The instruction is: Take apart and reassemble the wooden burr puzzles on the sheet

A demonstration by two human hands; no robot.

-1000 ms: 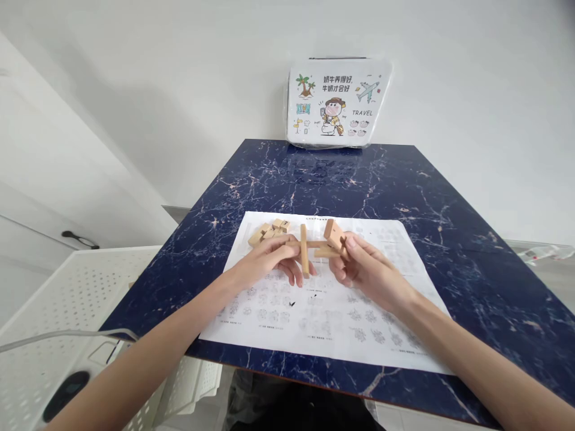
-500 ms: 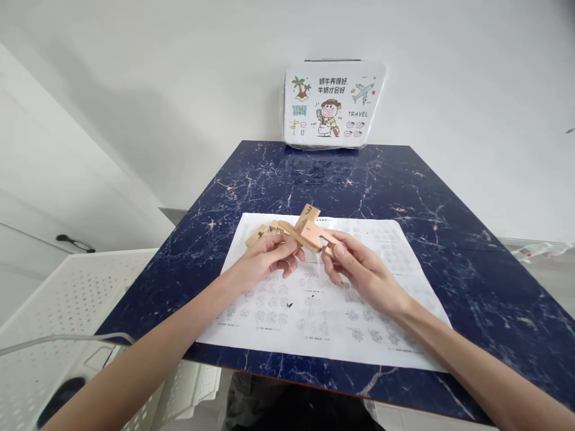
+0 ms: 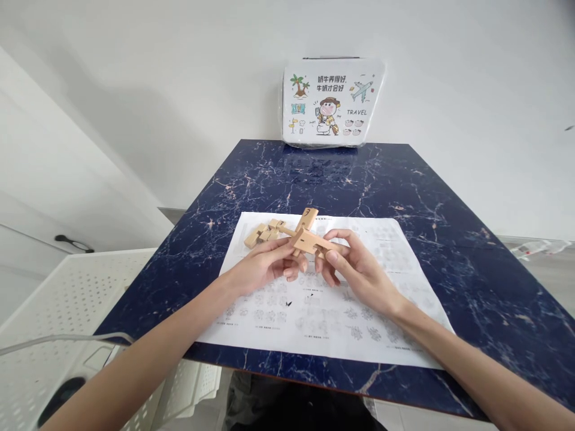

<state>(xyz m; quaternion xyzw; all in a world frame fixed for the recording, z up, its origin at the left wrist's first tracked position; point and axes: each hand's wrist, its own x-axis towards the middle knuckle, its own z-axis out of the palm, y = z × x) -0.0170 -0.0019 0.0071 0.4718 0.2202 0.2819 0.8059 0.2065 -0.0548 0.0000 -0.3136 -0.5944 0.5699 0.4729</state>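
Note:
Several notched wooden puzzle pieces (image 3: 308, 239) are crossed together between my hands, above the printed sheet. One of them, marked with a dark figure, points away from me. My left hand (image 3: 274, 261) is closed on the left side of this group, thumb and fingers pinching it. From the right, my right hand (image 3: 353, 263) grips the end of a notched bar, thumb in front and forefinger behind. Loose wooden pieces (image 3: 260, 234) lie on the sheet just beyond my left hand. My fingers hide parts of the joint.
The paper sheet (image 3: 323, 311) with printed diagrams lies on a dark blue marbled table (image 3: 323, 185). A white illustrated case (image 3: 332, 105) leans on the wall at the back. To the left stand a white perforated rack (image 3: 90, 281) and a cable (image 3: 63, 339).
The crossed pieces have turned slightly, and the notched bar in front lies flatter. My right forefinger has lifted and arched. My left hand has stayed nearly in place.

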